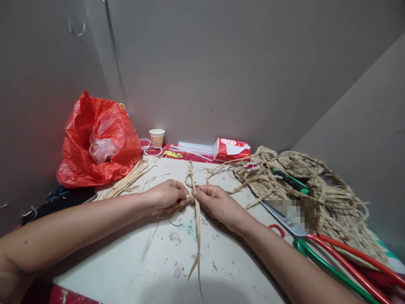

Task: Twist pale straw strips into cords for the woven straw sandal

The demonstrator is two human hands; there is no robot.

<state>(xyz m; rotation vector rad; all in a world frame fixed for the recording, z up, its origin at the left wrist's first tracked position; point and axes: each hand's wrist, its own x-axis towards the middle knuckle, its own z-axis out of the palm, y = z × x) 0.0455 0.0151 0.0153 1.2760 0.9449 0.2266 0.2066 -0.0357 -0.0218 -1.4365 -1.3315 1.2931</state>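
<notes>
Both hands meet over the middle of the white board. My left hand [169, 196] is closed, pinching the near end of a braided straw cord [190, 171]. My right hand [218, 206] is closed too, thumb and fingers pinched on the same cord from the other side. A flat pale straw strand [198, 228] hangs from the pinch toward me and splits into thin ends. The braid runs away from my hands and curves to the right toward a large heap of braided straw cord [294, 169]. The exact crossing of strands is hidden by my fingertips.
Large scissors [289, 223] with red and green handles lie at right, beside a green-and-black tool [291, 181]. A loose straw bundle [128, 179] and red plastic bag [101, 143] are at left. A paper cup [157, 138] and tissue pack [232, 150] stand behind.
</notes>
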